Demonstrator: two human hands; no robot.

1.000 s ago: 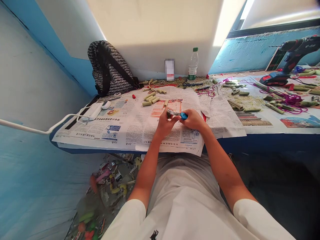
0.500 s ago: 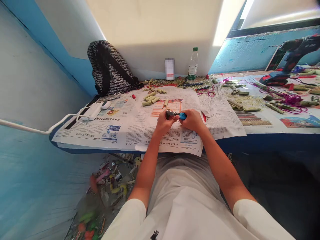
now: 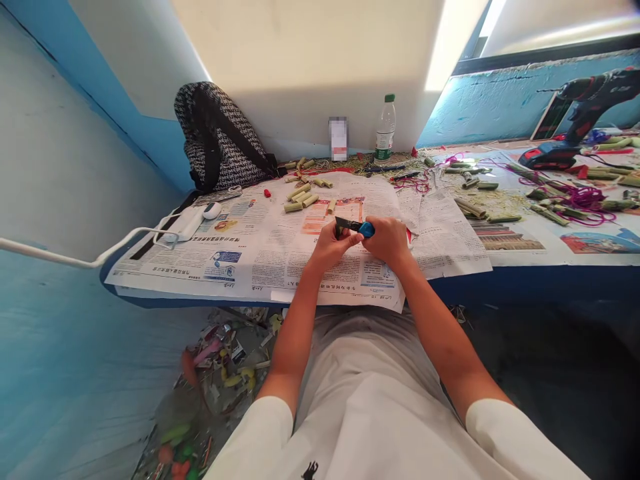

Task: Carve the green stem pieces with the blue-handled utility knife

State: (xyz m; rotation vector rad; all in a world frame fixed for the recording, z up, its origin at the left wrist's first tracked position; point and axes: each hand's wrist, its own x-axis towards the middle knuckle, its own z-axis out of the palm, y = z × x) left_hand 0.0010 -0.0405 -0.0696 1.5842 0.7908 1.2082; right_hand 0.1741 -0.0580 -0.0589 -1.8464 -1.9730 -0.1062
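Both my hands meet over the newspaper-covered table (image 3: 210,267). My right hand (image 3: 387,241) is closed round a knife with a blue handle (image 3: 367,230), whose dark blade (image 3: 347,224) points left. My left hand (image 3: 330,245) is closed just under the blade, its fingers pinched on a small piece that I cannot make out. A loose heap of short pale green tubes (image 3: 301,195) lies on the paper just beyond my hands.
A patterned black bag (image 3: 217,137) leans against the back wall, with a plastic bottle (image 3: 385,130) to its right. A white power strip (image 3: 187,222) lies at the left. Green tubes, purple cord (image 3: 583,198) and a cordless drill (image 3: 583,107) cover the right side. Litter lies on the floor (image 3: 215,373).
The knife has tipped slightly, so its blade now shows dark above my left fingers. Both hands stay in the same spot on the newspaper.
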